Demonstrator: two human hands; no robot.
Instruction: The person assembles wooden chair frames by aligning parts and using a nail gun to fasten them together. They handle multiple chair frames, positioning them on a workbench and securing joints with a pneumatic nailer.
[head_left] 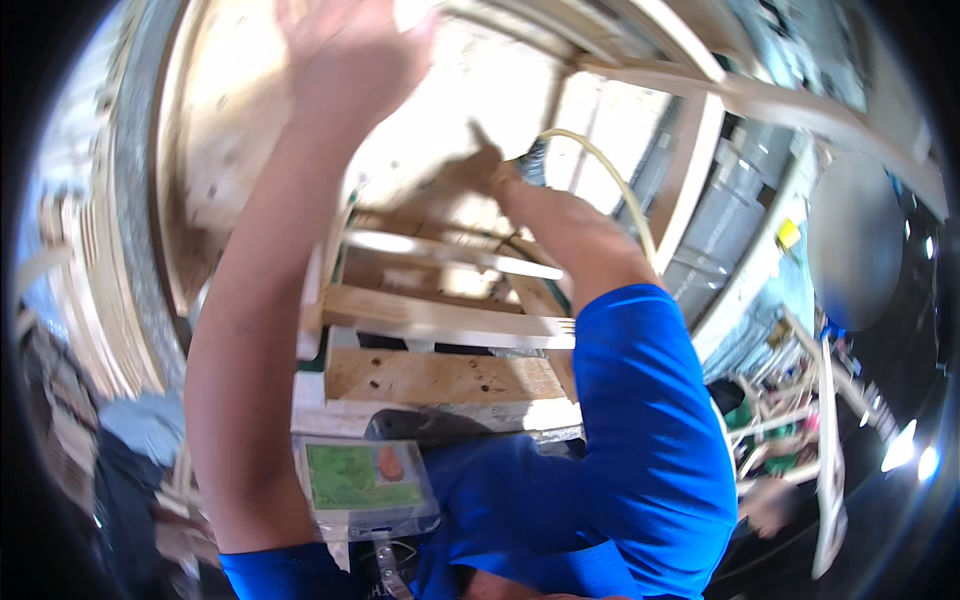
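My left hand [355,60] is stretched over a pale wooden board [240,110] at the top of the view. It is blurred and partly cut off by the edge, but its fingers look spread and I see nothing in them. My right hand [493,178] is farther right, closed round a dark hand tool [534,163] with a pale hose [615,180] curving away from it. The tool's working end is hidden by blur and glare. Below the hands, wooden slats [440,316] run across in front of the board.
Wooden beams [695,170] frame the right side, with grey wrapped packages [725,220] beyond. Stacked wood strips [100,290] stand at the left. Loose wood pieces [780,420] lie at lower right. A badge holder [365,485] hangs at my chest.
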